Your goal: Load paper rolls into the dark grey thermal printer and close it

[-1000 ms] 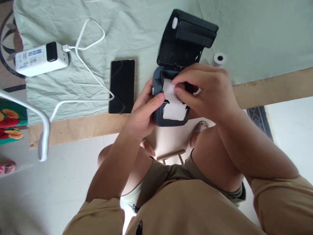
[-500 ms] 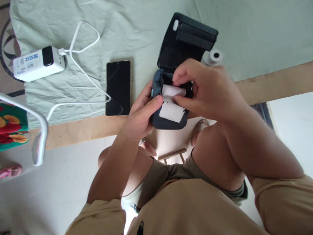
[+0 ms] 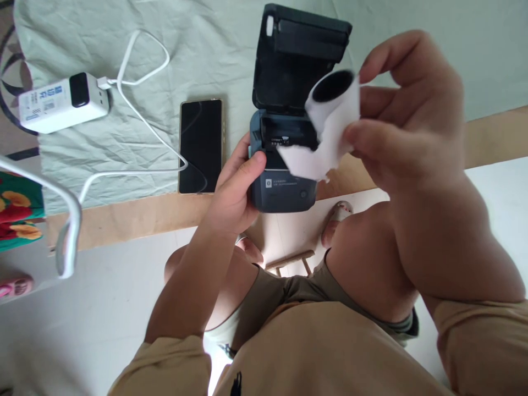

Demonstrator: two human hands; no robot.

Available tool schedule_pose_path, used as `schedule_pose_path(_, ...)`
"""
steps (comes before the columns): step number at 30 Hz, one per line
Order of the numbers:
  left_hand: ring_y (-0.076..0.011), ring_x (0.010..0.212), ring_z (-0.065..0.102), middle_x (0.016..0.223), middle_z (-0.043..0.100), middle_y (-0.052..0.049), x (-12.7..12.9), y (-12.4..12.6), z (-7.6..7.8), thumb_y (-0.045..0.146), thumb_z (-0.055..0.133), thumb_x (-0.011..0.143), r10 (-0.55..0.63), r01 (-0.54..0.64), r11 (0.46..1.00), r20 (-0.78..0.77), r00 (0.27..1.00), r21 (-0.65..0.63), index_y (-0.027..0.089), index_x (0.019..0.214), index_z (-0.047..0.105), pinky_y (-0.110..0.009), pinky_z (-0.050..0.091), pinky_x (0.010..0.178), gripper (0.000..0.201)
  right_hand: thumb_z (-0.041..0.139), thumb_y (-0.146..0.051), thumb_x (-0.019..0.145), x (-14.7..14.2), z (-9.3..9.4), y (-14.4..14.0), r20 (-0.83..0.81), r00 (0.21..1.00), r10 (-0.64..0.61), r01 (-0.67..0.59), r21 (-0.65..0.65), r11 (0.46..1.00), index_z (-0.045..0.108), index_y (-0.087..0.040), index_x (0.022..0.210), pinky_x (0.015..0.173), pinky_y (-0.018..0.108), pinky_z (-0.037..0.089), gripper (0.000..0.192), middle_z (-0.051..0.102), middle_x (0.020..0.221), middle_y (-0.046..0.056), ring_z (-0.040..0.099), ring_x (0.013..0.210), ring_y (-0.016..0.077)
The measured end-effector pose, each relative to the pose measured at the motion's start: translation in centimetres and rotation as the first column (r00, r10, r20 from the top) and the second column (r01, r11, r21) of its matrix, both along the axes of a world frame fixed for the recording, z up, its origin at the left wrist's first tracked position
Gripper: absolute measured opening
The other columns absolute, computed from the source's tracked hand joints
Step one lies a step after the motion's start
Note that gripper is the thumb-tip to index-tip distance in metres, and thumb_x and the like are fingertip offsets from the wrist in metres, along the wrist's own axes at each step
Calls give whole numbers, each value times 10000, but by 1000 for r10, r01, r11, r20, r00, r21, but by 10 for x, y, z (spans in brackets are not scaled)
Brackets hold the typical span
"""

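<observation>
Right hand [image 3: 408, 126] pinches the paper roll [image 3: 332, 118] in its fingers, up above the open printer [image 3: 282, 165]; left hand [image 3: 237, 190] fingers wrap the printer's side at the tabletop [image 3: 136, 217] edge.

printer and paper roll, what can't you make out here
Head view only:
- Printer label text: too small to read.
- Paper roll far side: hidden by the right hand.
- Printer's left side: covered by the left hand.
- Power bank print: too small.
</observation>
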State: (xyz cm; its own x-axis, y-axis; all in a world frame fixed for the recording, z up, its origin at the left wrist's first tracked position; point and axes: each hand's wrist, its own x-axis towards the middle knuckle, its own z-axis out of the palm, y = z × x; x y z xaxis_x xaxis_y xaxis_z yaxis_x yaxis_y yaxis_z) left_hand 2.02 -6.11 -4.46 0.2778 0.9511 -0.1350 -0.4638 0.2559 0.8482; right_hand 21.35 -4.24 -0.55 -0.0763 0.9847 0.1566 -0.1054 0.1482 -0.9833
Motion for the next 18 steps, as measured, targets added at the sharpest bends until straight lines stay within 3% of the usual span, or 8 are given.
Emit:
schedule_pose_path(4, -151, 947, 728, 989, 743, 18, -1, 1, -1, 362, 604, 900, 1, 1, 999, 50, 999, -44, 216, 1031, 685, -229, 595, 814, 212, 671, -246, 528, 12, -6, 14, -138, 960, -243, 226, -125, 966, 489, -239, 826, 286, 209, 88, 349, 461, 561, -79, 316, 360, 40)
schedule_pose_path(7, -161, 971, 725, 970, 738, 15, 0, 1, -1, 356, 596, 903, 7, -4, 998, 56, 998, -57, 207, 1020, 683, -220, 596, 772, 208, 664, -448, 464, 23, -3, 16, -117, 949, -292, 260, -226, 939, 481, -231, 781, 276, 236, 114, 425, 517, 640, -37, 358, 369, 45)
schedule_pose_path(11, -201, 1066, 708, 939, 735, 10, -1, 1, -1, 368, 611, 894, 0, 3, 998, 50, 999, -70, 210, 1016, 677, -219, 600, 753, 211, 631, -372, 531, 33, -4, 10, -13, 925, -380, 368, -219, 904, 538, -242, 875, 300, 224, 160, 380, 535, 694, -34, 407, 401, 54)
schedule_pose_path(12, -212, 1081, 704, 946, 738, 6, -1, 1, -1, 375, 618, 888, -1, 5, 997, 51, 999, -73, 210, 1014, 675, -230, 604, 770, 215, 603, -309, 567, 34, -7, 8, 18, 913, -407, 404, -168, 899, 549, -240, 899, 301, 222, 162, 343, 521, 681, -41, 404, 396, 52)
schedule_pose_path(14, -228, 1097, 699, 964, 742, 0, -2, 1, -1, 382, 630, 879, -7, 11, 997, 53, 999, -82, 212, 1011, 672, -249, 611, 790, 219, 540, -191, 621, 33, -16, 5, 131, 888, -441, 437, 58, 898, 564, -227, 913, 309, 219, 210, 295, 513, 685, -48, 420, 400, 43)
schedule_pose_path(16, -239, 1111, 693, 978, 744, -3, -2, 2, -1, 379, 636, 874, -15, 21, 995, 59, 998, -96, 217, 1011, 668, -269, 615, 810, 215, 518, -123, 663, 33, -23, 1, 303, 843, -444, 362, 292, 886, 573, -223, 940, 357, 213, 307, 301, 525, 725, -49, 480, 448, 39)
schedule_pose_path(18, -252, 1135, 683, 993, 743, -9, -1, 2, 0, 369, 644, 868, -17, 25, 993, 69, 997, -114, 215, 1022, 663, -292, 616, 841, 219, 541, -113, 699, 38, -27, -1, 431, 783, -449, 283, 396, 874, 572, -238, 1003, 432, 214, 378, 329, 541, 796, -41, 547, 542, 50)
